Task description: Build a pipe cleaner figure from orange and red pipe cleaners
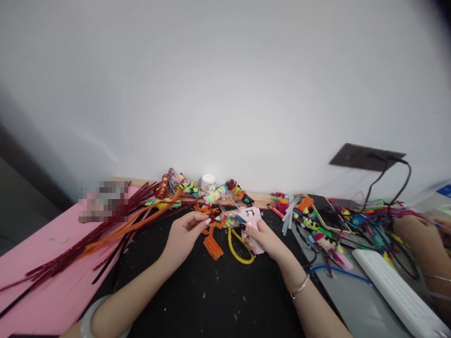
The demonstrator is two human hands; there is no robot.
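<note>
My left hand is closed in a pinch at a small dark red and orange pipe-cleaner piece; the exact grip is hidden by the fingertips. In my right hand is a pale pink hot glue gun, its small light lit and its nozzle end hidden among colourful bits. Just below the hands lie a flat orange pipe-cleaner piece and a yellow loop on the black mat. Between the hands sits a multicoloured pipe-cleaner figure.
Long dark red pipe cleaners and orange ones cross the pink surface at left. A white cup stands by the wall. Glue sticks, a phone, cables and a white power strip lie right, near another person's hand.
</note>
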